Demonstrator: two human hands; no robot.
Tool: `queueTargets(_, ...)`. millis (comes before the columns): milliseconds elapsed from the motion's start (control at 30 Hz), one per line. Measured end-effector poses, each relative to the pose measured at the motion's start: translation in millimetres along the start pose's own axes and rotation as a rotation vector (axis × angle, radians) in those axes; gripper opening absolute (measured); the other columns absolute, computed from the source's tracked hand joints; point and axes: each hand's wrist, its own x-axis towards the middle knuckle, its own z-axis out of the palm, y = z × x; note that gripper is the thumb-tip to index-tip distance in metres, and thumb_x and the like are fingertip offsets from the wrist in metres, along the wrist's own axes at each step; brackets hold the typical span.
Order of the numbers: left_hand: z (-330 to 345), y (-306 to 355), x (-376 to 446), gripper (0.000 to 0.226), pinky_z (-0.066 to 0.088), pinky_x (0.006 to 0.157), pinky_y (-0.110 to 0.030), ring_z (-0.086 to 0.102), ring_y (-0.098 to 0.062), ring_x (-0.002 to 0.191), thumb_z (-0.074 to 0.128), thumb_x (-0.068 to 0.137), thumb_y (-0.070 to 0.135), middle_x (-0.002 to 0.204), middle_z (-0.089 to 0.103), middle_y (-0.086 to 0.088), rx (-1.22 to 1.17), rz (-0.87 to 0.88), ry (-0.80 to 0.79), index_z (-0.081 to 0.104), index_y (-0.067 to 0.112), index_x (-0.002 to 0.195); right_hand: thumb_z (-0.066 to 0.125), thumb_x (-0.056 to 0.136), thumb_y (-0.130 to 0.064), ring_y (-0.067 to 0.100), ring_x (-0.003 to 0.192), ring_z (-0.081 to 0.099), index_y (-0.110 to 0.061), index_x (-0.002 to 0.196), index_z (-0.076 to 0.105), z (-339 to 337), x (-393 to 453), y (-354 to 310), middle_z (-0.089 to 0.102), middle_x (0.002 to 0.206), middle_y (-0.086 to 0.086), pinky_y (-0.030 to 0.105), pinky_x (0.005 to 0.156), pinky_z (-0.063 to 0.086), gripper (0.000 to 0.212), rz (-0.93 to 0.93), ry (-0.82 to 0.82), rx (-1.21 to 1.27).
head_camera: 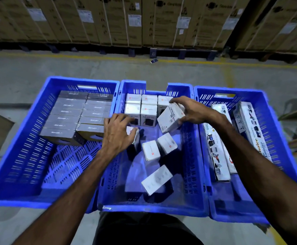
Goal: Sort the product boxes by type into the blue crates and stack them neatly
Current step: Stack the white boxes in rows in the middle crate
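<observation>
Hands both gripping 1 white box each, right hand point(195, 112) and left hand point(116, 135), fingers curled; middle crate point(153, 207) half stacked, 3 boxes loose.

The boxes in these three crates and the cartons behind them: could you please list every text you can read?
"choice": long white box, right crate.
Red square logo, wording blurred: small white boxes, middle crate.
Inverted light brand word, unreadable: grey boxes, left crate.
Labels on brown cartons: too blurred.
</observation>
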Motion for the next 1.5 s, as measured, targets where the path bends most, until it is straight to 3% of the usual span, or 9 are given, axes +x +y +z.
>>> queueTargets(167,3,61,11,0.078,0.042,0.108,-0.042,0.052,-0.022,0.129,0.077,0.082,0.054,0.142,0.058,-0.004,-0.365,-0.013,-0.215,0.047,0.026,0.150,0.089,0.072,-0.049,0.017,0.121,0.055,-0.024,0.148,0.050,-14,-5,-8,0.055,0.137,0.001,0.037,0.102,0.048,0.089,0.038,0.056,0.088)
queueTargets(300,11,101,25,0.104,0.035,0.117,-0.034,0.038,-0.016,0.145,0.085,0.077,0.047,0.161,0.040,0.001,-0.600,-0.038,-0.283,0.026,0.028,0.160,0.079,0.068,-0.071,0.021,0.080,0.073,-0.020,0.105,0.073,-21,-14,-25,0.078,0.096,0.001,0.035,0.071,0.056,0.064,0.209,0.187,0.161)
queueTargets(433,19,116,36,0.078,0.055,0.101,-0.045,0.063,-0.017,0.118,0.089,0.072,0.031,0.130,0.065,0.007,-0.822,-0.230,-0.269,0.047,0.035,0.139,0.058,0.070,-0.088,0.029,0.058,0.071,-0.010,0.061,0.064,-17,-19,-40,0.071,0.058,0.007,0.037,0.065,0.057,0.078,0.495,0.251,0.200)
queueTargets(533,21,109,38,0.066,0.059,0.096,-0.051,0.070,-0.022,0.110,0.090,0.073,0.008,0.116,0.072,0.005,-1.093,-0.374,-0.364,0.057,0.032,0.125,0.046,0.085,-0.085,0.025,0.051,0.066,-0.011,0.062,0.061,-14,-22,-37,0.067,0.057,0.010,0.033,0.060,0.054,0.079,0.492,0.266,0.314)
queueTargets(667,21,87,40,0.067,0.058,0.099,-0.055,0.071,-0.035,0.115,0.085,0.077,-0.002,0.120,0.075,-0.014,-1.304,-0.511,-0.499,0.059,0.016,0.137,0.060,0.095,-0.063,0.014,0.067,0.068,-0.015,0.104,0.074,-15,-33,-27,0.074,0.089,0.009,0.029,0.059,0.054,0.051,0.310,0.083,0.529)
queueTargets(800,14,75,42,0.067,0.059,0.100,-0.046,0.070,-0.028,0.119,0.077,0.084,-0.008,0.127,0.072,-0.010,-1.285,-0.491,-0.567,0.054,0.015,0.142,0.085,0.084,-0.033,0.017,0.084,0.070,-0.015,0.128,0.067,-16,-33,-20,0.069,0.105,0.003,0.021,0.060,0.053,0.051,0.171,0.036,0.568)
queueTargets(1033,5,62,44,0.071,0.052,0.109,-0.039,0.063,-0.023,0.129,0.078,0.084,-0.008,0.137,0.065,-0.007,-1.127,-0.367,-0.552,0.050,0.012,0.147,0.092,0.075,-0.016,0.016,0.083,0.072,-0.011,0.122,0.068,-27,-23,-26,0.069,0.114,0.005,0.021,0.065,0.055,0.053,0.136,0.021,0.463)
queueTargets(1267,-8,12,31,0.041,0.051,0.098,-0.039,0.063,-0.025,0.114,0.075,0.089,0.022,0.118,0.075,-0.001,-0.313,-0.084,-0.087,0.069,0.021,0.130,0.092,0.065,-0.009,0.030,0.104,0.065,-0.012,0.112,0.067,-15,10,-12,0.069,0.112,0.011,0.032,0.081,0.048,0.053,0.258,0.192,0.086)
queueTargets(1500,-7,-21,9,0.045,0.051,0.098,-0.046,0.054,-0.032,0.126,0.072,0.077,0.006,0.129,0.065,-0.008,0.068,0.099,-0.092,0.067,0.014,0.121,0.077,0.084,-0.020,0.049,0.111,0.060,-0.016,0.129,0.047,56,38,-30,0.044,0.132,0.025,0.046,0.095,0.051,0.055,0.449,0.203,0.062)
